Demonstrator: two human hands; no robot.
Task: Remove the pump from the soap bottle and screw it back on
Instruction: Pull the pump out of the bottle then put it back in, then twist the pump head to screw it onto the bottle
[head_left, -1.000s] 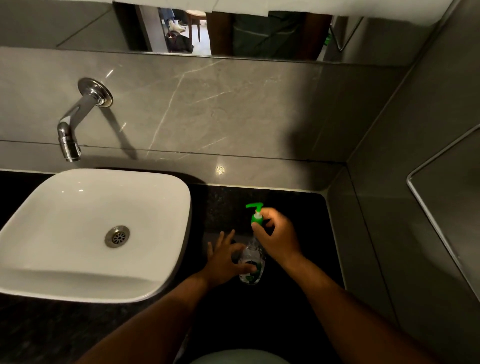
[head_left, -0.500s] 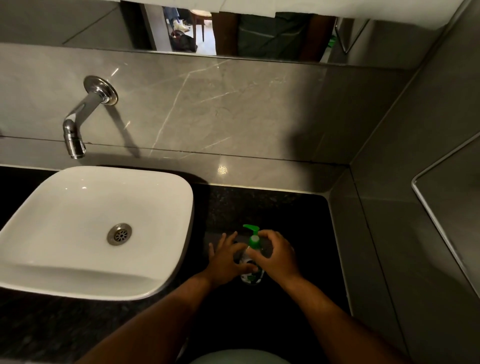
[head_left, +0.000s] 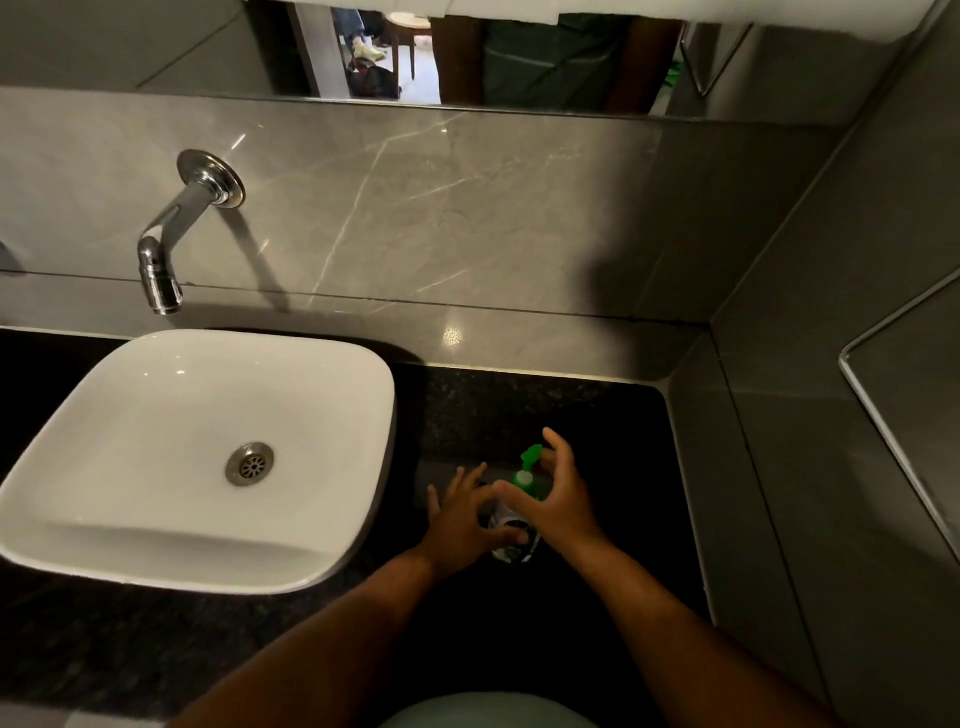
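Note:
A clear soap bottle stands on the black counter, right of the basin. Its green pump sits on the bottle's neck, nozzle pointing away from me. My left hand wraps the bottle's body from the left, thumb across the front. My right hand curls around the pump's collar from the right, thumb and fingers spread about it. Most of the bottle is hidden behind both hands.
A white square basin with a metal drain fills the left. A chrome wall tap juts over it. Grey tiled walls close the back and right; a mirror runs above.
The pump was held raised above the bottle a second ago; it has come down onto the neck. My right hand has turned around the collar, and the nozzle now points away.

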